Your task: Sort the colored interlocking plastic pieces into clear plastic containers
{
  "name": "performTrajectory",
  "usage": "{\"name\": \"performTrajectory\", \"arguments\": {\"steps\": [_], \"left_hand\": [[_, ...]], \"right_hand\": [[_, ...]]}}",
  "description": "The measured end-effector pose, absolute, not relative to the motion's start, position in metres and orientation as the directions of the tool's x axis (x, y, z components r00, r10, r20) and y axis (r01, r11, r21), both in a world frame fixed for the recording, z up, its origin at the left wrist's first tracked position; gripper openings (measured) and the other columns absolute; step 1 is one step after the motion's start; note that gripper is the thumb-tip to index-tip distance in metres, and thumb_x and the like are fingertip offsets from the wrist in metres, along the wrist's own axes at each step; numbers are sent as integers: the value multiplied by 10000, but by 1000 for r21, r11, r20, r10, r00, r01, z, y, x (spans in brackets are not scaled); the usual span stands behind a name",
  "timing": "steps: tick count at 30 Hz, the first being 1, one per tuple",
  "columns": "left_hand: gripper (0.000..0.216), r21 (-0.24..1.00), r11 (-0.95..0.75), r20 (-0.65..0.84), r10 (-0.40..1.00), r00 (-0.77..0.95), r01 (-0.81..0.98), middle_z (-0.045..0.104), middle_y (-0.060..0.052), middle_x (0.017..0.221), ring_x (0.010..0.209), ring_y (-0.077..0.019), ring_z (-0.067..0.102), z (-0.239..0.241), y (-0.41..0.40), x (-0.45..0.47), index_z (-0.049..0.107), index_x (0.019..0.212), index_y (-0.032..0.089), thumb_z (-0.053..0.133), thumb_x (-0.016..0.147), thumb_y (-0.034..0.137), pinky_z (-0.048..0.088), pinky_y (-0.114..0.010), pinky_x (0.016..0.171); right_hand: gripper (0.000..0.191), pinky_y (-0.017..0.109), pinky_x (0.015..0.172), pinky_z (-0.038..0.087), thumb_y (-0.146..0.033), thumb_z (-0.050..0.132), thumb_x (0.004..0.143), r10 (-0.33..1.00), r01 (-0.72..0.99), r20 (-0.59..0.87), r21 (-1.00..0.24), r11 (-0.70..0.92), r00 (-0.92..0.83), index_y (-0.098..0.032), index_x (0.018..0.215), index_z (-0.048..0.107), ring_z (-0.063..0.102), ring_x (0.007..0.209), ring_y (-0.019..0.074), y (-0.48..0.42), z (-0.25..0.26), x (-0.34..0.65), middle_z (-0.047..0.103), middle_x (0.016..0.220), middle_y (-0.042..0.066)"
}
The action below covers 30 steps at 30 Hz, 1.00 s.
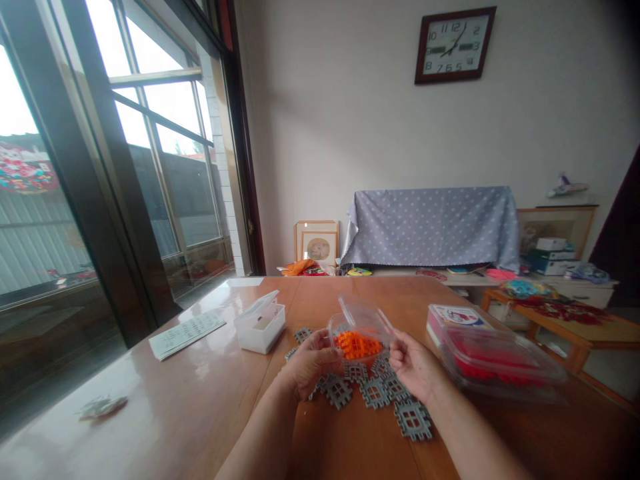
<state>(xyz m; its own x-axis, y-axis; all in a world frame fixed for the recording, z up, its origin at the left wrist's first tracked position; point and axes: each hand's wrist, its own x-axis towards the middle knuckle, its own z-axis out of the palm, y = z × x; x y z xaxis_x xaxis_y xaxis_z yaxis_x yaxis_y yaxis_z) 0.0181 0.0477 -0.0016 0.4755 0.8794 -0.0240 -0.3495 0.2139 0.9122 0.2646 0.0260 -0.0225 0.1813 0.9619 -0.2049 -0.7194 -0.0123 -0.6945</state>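
My left hand [311, 363] grips the left side of a small clear plastic box [357, 330] with its lid hinged up. Orange building pieces [357, 345] fill the box. My right hand [416, 367] is beside the box's right side, its fingers curled toward the rim; I cannot tell for sure whether it touches. Under and in front of both hands, several grey waffle-shaped pieces [380, 393] lie scattered on the wooden table [200, 400].
A white box [260, 325] with its lid ajar stands left of my hands, with a printed paper sheet [186, 332] beyond it. A clear box of red pieces [493, 360] sits at the right. A crumpled wrapper [103, 405] lies near the left edge.
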Motion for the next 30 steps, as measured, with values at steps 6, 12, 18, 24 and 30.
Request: {"name": "performTrajectory", "arguments": {"steps": [6, 12, 18, 24, 30], "left_hand": [[605, 905, 185, -6, 905, 425, -382, 681, -137, 1222, 1021, -260, 705, 1, 47, 17, 616, 1209, 168, 859, 655, 151, 550, -337, 849], [657, 925, 11, 106, 952, 288, -379, 643, -141, 1276, 1108, -263, 657, 3, 50, 13, 580, 1262, 187, 853, 666, 147, 526, -356, 918], [639, 960, -245, 267, 947, 178, -134, 596, -140, 1333, 1191, -271, 599, 2, 49, 15, 572, 1286, 206, 809, 697, 134, 498, -382, 973], [614, 893, -442, 420, 887, 192, 88, 586, -124, 1364, 1257, -282, 568, -4, 49, 15, 565, 1328, 235, 732, 750, 111, 451, -414, 1036], [625, 866, -470, 438, 877, 196, 168, 546, -138, 1410, 1304, -303, 534, -9, 54, 13, 530, 1341, 241, 717, 756, 124, 454, -454, 1030]], "right_hand": [[99, 144, 362, 371, -183, 716, 870, 961, -767, -218, -642, -9, 171, -177, 949, 657, 464, 443, 46, 26, -22, 266, 596, 594, -42], [114, 158, 378, 386, -189, 708, 855, 954, -790, -197, -611, 61, 226, -206, 947, 643, 494, 436, 54, 25, -19, 271, 591, 589, -55], [96, 166, 390, 399, -183, 680, 854, 948, -785, -179, -612, 101, 262, -202, 944, 654, 500, 443, 59, 27, -20, 275, 585, 596, -45], [38, 162, 386, 401, -166, 675, 850, 940, -811, -205, -575, 109, 272, -182, 880, 657, 495, 456, 56, 28, -20, 274, 598, 610, -29], [33, 147, 385, 395, -157, 652, 869, 934, -824, -227, -556, 109, 277, -164, 899, 666, 483, 461, 46, 28, -22, 275, 605, 626, -24]]}}
